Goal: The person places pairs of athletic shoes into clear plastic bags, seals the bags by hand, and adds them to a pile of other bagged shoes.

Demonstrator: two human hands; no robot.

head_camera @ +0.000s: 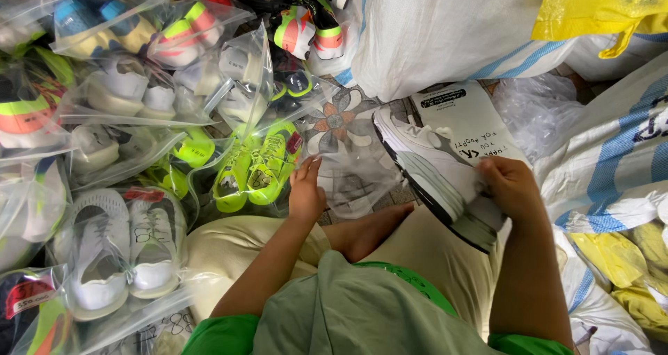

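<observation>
My right hand (511, 184) grips the heel end of a white and grey sneaker (435, 170), which points away from me over my right knee. My left hand (306, 188) rests with fingers loosely apart on a clear plastic bag (351, 177) lying on the floor in front of me. Just left of that hand sits a bagged pair of neon yellow-green shoes (254, 163). A white printed plastic bag (470, 118) lies under the sneaker.
Several clear bags with paired shoes pile up on the left, among them white sneakers (122, 247) and orange-green ones (309, 28). Large white woven sacks (445, 28) stand ahead and on the right (612, 160). A yellow bag (598, 7) lies top right. I sit cross-legged.
</observation>
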